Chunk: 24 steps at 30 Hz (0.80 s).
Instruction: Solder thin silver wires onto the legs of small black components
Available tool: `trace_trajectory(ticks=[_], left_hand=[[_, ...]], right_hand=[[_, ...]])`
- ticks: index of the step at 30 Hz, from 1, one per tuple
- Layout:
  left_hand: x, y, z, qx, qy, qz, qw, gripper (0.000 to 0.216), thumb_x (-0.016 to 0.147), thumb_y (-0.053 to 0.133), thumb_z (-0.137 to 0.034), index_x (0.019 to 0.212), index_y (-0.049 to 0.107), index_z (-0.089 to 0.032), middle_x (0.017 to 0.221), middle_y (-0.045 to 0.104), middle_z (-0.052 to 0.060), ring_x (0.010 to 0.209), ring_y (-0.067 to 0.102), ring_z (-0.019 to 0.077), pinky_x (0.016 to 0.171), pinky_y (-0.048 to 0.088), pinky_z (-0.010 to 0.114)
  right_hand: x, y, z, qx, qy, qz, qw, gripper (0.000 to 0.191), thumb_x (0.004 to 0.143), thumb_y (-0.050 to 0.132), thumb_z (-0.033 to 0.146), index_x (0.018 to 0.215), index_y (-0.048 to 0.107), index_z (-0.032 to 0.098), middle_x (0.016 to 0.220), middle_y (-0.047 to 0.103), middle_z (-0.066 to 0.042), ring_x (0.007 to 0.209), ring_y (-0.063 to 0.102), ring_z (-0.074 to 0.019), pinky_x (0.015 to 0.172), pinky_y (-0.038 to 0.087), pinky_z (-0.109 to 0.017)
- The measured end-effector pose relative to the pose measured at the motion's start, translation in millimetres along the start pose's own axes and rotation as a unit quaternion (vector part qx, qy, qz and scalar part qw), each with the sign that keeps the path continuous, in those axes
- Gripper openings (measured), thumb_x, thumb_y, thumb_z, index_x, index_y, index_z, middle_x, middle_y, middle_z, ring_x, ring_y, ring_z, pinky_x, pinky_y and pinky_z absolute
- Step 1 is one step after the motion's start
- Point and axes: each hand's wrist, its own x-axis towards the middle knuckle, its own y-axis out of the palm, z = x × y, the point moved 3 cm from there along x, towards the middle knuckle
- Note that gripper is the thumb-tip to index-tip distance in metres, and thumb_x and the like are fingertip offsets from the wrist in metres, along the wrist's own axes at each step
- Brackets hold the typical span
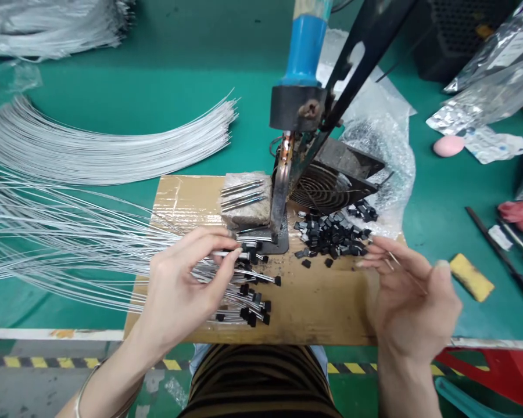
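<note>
My left hand (192, 273) is closed in a pinch on a light grey cable (230, 254), whose tip points right toward a black end piece. Under and beside it lie several cables with black ends (253, 307). On the right, my right hand (412, 290) holds a thin wire (394, 259) between its bent fingers, its fingertips close to a heap of small black pieces (331, 235). Between the hands, a blue-handled soldering iron (307, 49) hangs on a black stand arm, its dark tip (279, 215) pointing down just beyond my left fingertips.
Cardboard (322, 307) covers the work area on the green table. A block with metal rods (246, 200) and a small black fan (326, 183) stand behind. Cable bundles (113, 151) lie left. A yellow sponge (471, 277), bubble wrap (383, 139) and a pink egg-shaped thing (448, 146) lie right.
</note>
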Motion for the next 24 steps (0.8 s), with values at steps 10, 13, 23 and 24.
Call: trace_trajectory(ticks=[10,13,23,24], left_hand=[[55,-38,51,0.197,-0.041,-0.085,0.976,0.015,0.098,0.068,-0.031,0.101,0.077,-0.019,0.099,0.075,0.008,0.091,0.068,0.0247,0.091,0.052,0.042],[105,-35,88,0.216,-0.05,-0.066,0.973,0.017,0.093,0.072,-0.027,0.101,0.078,-0.014,0.098,0.07,0.013,0.096,0.065,0.0295,0.095,0.05,0.046],[137,-41,121,0.166,-0.013,-0.089,0.982,0.012,0.087,0.076,-0.031,0.082,0.077,-0.02,0.096,0.074,0.009,0.103,0.064,0.0302,0.098,0.049,0.047],[133,-46,117,0.155,-0.009,-0.099,0.983,0.012,0.088,0.076,-0.032,0.082,0.078,-0.022,0.095,0.076,0.007,0.102,0.066,0.0293,0.098,0.05,0.046]], right_hand=[[5,-12,-18,-0.026,0.006,0.005,1.0,0.048,0.105,0.048,0.05,0.096,0.081,0.015,0.1,0.079,-0.014,0.076,0.068,-0.0237,0.064,0.054,-0.04],[4,-11,-18,-0.035,0.013,0.004,0.999,0.049,0.105,0.048,0.051,0.095,0.079,0.015,0.1,0.078,-0.014,0.074,0.067,-0.0233,0.064,0.054,-0.04],[1,-9,-15,-0.06,0.004,-0.01,0.998,0.048,0.104,0.053,0.053,0.091,0.079,0.014,0.096,0.079,-0.012,0.071,0.068,-0.0201,0.064,0.054,-0.038],[1,-8,-15,-0.065,0.003,-0.012,0.998,0.048,0.104,0.053,0.053,0.091,0.079,0.014,0.095,0.079,-0.011,0.071,0.068,-0.02,0.064,0.053,-0.038]])
